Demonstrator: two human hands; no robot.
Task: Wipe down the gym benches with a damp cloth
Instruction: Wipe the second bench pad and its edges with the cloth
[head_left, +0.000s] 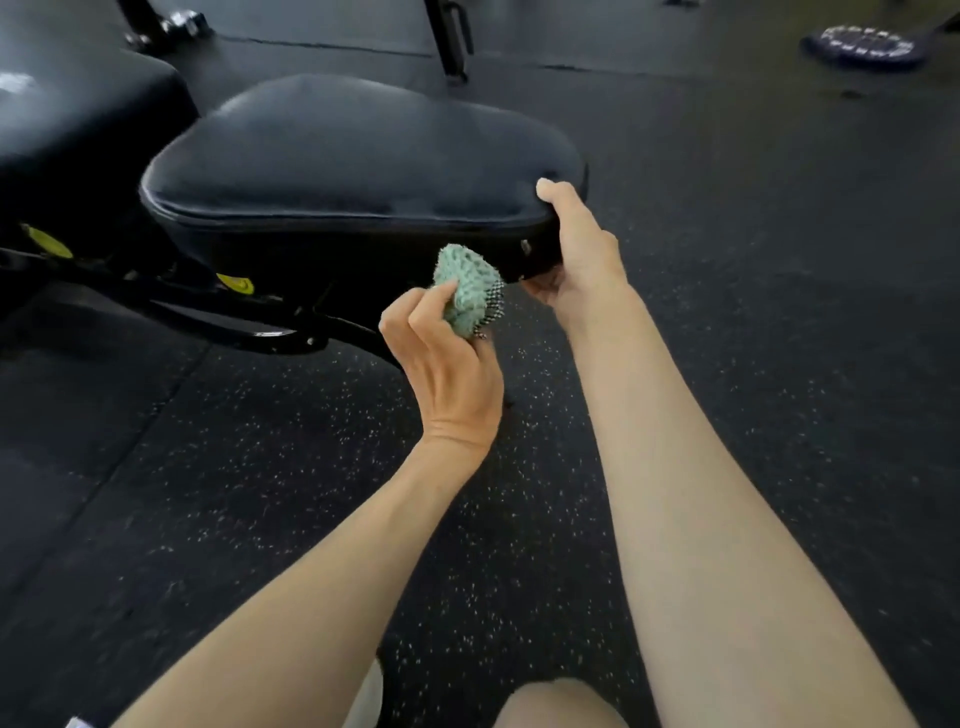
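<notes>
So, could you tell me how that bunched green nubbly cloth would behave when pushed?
Probably floppy: the green nubbly cloth is wadded in the left hand. Likely light, as a few fingers hold it. Its nubs should drag, not slip.

Black speckled rubber floor (260, 493), dark round disc (862, 47) lying well beyond

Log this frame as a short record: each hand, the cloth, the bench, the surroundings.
left hand: grips the bunched green cloth at the near side edge of the seat pad
right hand: holds the seat pad's end, thumb on top, fingers underneath
bench: black seat pad, backrest pad behind it
floor: dark speckled rubber
background: weight plate on the floor
</notes>
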